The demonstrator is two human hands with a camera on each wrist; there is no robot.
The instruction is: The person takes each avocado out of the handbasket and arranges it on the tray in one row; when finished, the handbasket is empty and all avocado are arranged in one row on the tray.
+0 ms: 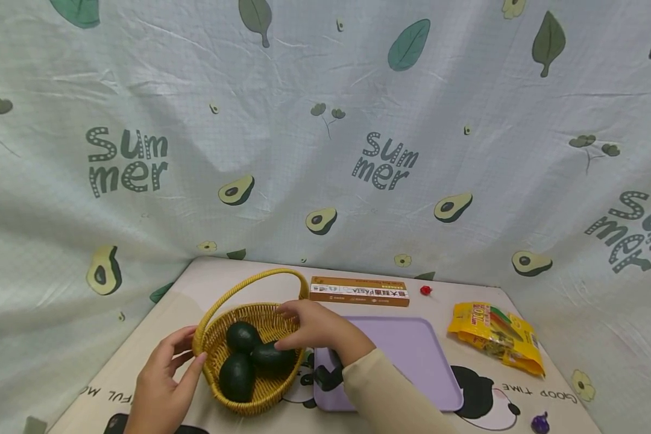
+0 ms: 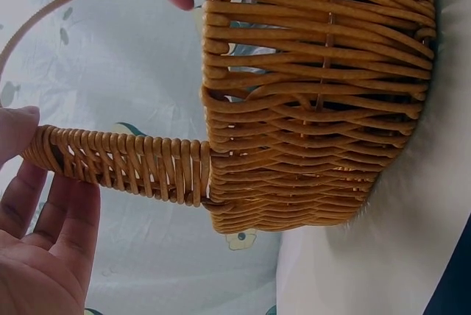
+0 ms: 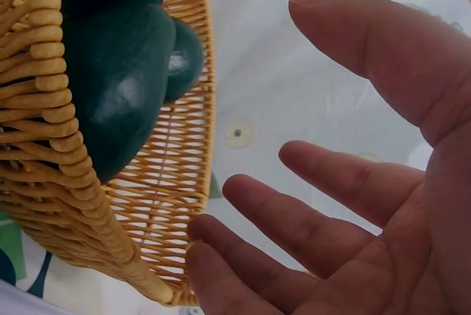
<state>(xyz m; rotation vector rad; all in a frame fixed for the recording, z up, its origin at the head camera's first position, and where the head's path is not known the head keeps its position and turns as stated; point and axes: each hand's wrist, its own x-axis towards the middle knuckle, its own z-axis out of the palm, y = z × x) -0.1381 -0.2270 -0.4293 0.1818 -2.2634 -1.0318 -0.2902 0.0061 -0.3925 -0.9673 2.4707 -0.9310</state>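
A yellow wicker basket (image 1: pixel 249 408) with a tall arched handle stands on the left part of the table. Inside it lie three dark green avocados (image 1: pixel 237 377), smooth and whole. With thumb and fingers on either side, my left hand (image 1: pixel 168 383) grips the lower end of the basket handle (image 2: pixel 132 166). Over the basket's right rim hovers my right hand (image 1: pixel 321 328), palm toward the basket. In the right wrist view its thumb and fingers (image 3: pixel 324 182) are spread apart and hold nothing, beside the avocados (image 3: pixel 121 87).
Right of the basket lies a light purple tray (image 1: pixel 412 346), partly behind my right forearm, with a dark shape (image 1: pixel 328 378) at its left. A pasta box (image 1: pixel 358 292) is behind. Farther right are a yellow bag (image 1: pixel 496 337), a small red item (image 1: pixel 425 290) and a small purple item (image 1: pixel 540 423).
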